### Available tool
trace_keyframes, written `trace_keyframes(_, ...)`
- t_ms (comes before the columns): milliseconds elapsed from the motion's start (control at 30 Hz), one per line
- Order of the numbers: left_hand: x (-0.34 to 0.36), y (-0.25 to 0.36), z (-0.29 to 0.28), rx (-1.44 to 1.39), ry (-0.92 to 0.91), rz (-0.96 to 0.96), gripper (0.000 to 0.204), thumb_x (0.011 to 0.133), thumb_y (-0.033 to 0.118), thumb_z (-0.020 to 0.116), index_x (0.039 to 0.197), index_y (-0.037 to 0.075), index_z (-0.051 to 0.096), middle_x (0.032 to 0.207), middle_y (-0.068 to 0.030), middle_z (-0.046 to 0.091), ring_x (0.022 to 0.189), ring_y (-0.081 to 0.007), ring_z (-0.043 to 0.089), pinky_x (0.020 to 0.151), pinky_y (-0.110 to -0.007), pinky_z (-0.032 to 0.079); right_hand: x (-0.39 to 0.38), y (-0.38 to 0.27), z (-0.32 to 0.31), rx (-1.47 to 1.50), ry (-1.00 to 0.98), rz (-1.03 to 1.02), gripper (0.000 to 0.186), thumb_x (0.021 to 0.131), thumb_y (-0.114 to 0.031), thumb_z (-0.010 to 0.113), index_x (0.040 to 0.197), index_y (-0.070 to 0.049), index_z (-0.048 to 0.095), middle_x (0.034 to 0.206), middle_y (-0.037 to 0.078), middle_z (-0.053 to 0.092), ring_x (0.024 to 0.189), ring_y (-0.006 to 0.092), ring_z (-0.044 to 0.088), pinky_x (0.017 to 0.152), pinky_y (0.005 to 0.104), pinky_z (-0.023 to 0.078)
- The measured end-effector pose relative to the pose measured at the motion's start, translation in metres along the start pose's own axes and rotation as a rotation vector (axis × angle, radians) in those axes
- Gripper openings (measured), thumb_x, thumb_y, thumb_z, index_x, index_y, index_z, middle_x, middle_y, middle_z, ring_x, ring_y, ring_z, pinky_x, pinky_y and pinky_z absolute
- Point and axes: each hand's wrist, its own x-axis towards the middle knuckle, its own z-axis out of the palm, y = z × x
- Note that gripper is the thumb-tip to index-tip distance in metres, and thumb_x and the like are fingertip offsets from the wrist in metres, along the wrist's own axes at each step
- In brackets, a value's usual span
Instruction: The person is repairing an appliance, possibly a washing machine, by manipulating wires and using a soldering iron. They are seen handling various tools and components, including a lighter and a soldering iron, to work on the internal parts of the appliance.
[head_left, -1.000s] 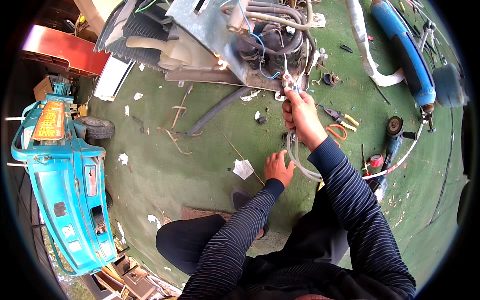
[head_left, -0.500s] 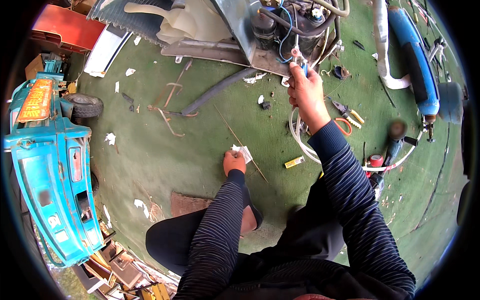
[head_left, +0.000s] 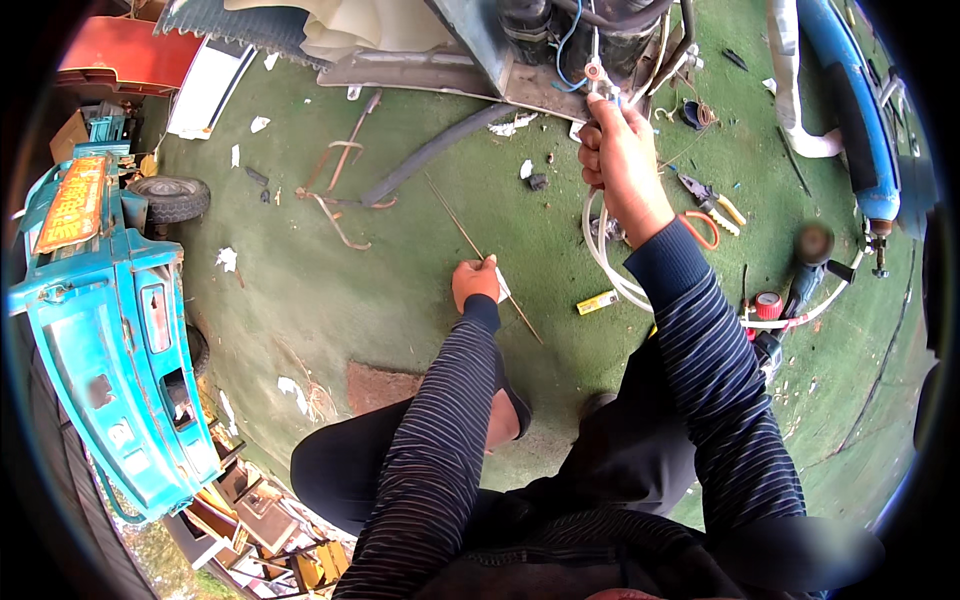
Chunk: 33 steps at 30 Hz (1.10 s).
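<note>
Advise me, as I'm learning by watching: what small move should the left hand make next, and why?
Perhaps secure a pinch on the thin brown rod: the left hand has its fingertips at or just beside it, while the right hand is occupied gripping the hose-fed torch.

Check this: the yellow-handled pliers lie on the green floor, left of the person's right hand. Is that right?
Not quite: the head view shows the yellow-handled pliers to the right of the right hand, not left; they do lie on the green floor.
</note>
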Motion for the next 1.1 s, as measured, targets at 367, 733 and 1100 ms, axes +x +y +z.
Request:
trace_keyframes(367, -0.005, 0.114, -0.129, -0.313, -0.090, 0.600, 0.009, 0.102, 0.010, 0.059, 0.102, 0.003, 0.053, 0.081, -0.0041, 0.064, 0.070, -0.0110, 0.060, 0.066, -0.030, 0.051, 0.001, -0.001, 0.006, 0.087, -0.068, 0.042, 0.019, 0.101, -0.030, 0.059, 0.097, -0.013, 0.053, 0.066, -0.005, 0.046, 0.047, 0.0059, 0.040, 0.039, 0.0259, 0.028)
trace_keyframes(733, -0.088, 0.306, -0.264, -0.546, -0.109, 1.200, 0.010, 0.104, 0.011, 0.057, 0.112, 0.004, 0.056, 0.108, -0.0113, 0.067, 0.073, -0.0086, 0.061, 0.059, -0.022, 0.047, -0.014, -0.026, 0.000, 0.089, -0.101, 0.139, 0.015, 0.102, -0.028, 0.057, 0.097, -0.019, 0.047, 0.065, -0.009, 0.039, 0.048, 0.0038, 0.031, 0.042, 0.0250, 0.020)
trace_keyframes(1100, -0.038, 0.333, -0.244, -0.442, -0.054, 1.490, 0.016, 0.105, 0.010, 0.055, 0.115, -0.002, 0.060, 0.114, -0.0162, 0.069, 0.080, -0.0137, 0.064, 0.068, -0.026, 0.051, -0.022, -0.035, 0.017, -0.195, 0.110, -0.055, 0.023, 0.100, -0.023, 0.060, 0.094, -0.001, 0.061, 0.070, -0.003, 0.053, 0.062, 0.0067, 0.049, 0.056, 0.0284, 0.042)
